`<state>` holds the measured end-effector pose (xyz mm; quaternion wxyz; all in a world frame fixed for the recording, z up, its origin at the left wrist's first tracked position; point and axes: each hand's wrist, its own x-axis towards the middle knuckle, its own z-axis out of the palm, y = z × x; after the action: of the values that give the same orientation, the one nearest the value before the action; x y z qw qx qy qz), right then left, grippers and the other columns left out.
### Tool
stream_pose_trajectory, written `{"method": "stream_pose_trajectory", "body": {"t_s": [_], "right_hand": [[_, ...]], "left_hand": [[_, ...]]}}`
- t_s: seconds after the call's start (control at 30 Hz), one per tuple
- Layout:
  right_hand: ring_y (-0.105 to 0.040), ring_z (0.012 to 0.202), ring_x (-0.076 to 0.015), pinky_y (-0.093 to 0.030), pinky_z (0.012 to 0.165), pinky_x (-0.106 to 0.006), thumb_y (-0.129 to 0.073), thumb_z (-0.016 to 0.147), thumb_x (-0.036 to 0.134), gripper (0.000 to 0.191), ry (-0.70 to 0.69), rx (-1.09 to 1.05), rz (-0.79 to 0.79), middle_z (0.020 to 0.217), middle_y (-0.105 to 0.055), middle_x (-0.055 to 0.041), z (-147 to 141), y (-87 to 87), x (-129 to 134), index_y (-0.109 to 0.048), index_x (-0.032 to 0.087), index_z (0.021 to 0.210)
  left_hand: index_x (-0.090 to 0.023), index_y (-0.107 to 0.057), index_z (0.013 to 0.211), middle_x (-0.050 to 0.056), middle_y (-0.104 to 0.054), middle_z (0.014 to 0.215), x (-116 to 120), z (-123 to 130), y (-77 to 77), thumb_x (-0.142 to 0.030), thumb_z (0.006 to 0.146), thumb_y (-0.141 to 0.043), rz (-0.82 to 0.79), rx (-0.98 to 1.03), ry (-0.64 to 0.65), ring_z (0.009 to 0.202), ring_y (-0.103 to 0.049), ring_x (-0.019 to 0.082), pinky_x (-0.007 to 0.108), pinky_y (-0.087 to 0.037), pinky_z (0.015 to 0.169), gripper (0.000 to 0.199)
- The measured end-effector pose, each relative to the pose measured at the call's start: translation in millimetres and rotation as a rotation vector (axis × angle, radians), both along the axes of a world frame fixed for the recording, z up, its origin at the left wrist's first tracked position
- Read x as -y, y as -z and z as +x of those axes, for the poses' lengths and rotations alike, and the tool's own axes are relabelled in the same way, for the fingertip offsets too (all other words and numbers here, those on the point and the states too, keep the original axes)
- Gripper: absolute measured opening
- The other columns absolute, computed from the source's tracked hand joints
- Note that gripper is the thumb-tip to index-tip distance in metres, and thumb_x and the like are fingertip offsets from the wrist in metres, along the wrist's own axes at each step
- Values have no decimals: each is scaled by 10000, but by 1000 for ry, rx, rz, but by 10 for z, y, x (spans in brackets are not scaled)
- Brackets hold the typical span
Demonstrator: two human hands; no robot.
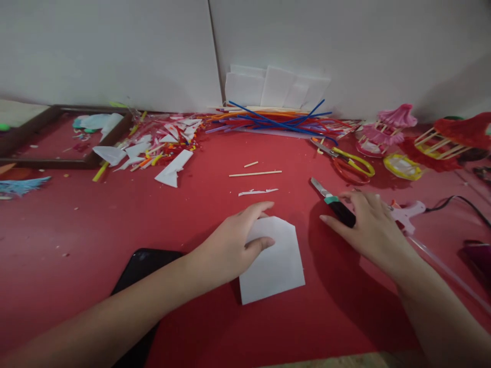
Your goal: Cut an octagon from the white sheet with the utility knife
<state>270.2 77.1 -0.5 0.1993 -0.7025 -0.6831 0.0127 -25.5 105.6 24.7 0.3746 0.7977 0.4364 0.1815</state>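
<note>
My left hand [233,243] grips a white piece of card [274,266] by its upper left side. The thumb lies on the card's face and the other fingers curve past its far edge. One upper corner of the card is cut off at a slant. To the right, my right hand [374,230] is around a utility knife [343,210] with a black and green handle and its blade pointing away. Its thumb is spread, with a gap to the handle. Beyond the card lie a thin white offcut [258,192] and a thin wooden stick [255,174].
A black phone-like slab [143,266] lies under my left forearm. Scissors [351,161], a pink glue gun [408,214] and small stick-and-clay models [387,130] stand at right. Behind are pipe cleaners [276,122], scraps [164,143] and a brown frame [57,164].
</note>
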Motion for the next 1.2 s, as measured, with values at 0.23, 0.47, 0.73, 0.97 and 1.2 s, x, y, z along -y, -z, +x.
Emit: {"method": "stream_pose_trajectory", "body": {"t_s": [0.23, 0.47, 0.73, 0.97, 1.2], "right_hand": [[-625, 1069, -362, -464, 890, -517, -476, 923, 369, 399, -118, -41, -127, 1157, -668, -167, -7, -56, -5, -585, 176, 1255], [-658, 1074, -250, -517, 885, -403, -441, 943, 260, 361, -381, -246, -424, 1217, -680, -73, -285, -280, 120, -527, 247, 1294], [-649, 1141, -274, -519, 953, -480, -421, 993, 283, 475, -512, -103, -489, 1416, -583, -42, -302, -263, 259, -418, 340, 1464], [-707, 998, -265, -553, 924, -459, -515, 910, 179, 592, -512, -149, -467, 1340, -645, -58, -357, -272, 415, -453, 334, 1478], [-725, 948, -257, -597, 821, -389, -549, 826, 131, 579, -498, -264, -399, 1270, -690, -58, -453, -349, 405, -590, 305, 1377]], "left_hand": [[-103, -597, 1230, 162, -611, 1312, 279, 82, -3, -324, 922, -603, 544, -260, 140, 1211, -557, 351, 538, -479, 1020, 380], [-122, -568, 1303, 143, -520, 1444, 518, 135, 184, -438, 927, -574, 637, -340, 318, 1349, -439, 394, 565, -425, 1086, 491], [-129, -497, 1389, 104, -567, 1382, 471, 17, 62, -380, 859, -569, 550, -353, 553, 1312, -462, 408, 594, -390, 1106, 590], [-105, -600, 1252, 97, -683, 1168, 431, 77, 141, -562, 832, -683, 639, -267, 448, 1249, -527, 360, 507, -422, 1085, 627], [-33, -589, 1270, 185, -594, 1357, 436, 86, 166, -717, 701, -714, 722, -359, 380, 1257, -532, 340, 455, -440, 1076, 898]]}}
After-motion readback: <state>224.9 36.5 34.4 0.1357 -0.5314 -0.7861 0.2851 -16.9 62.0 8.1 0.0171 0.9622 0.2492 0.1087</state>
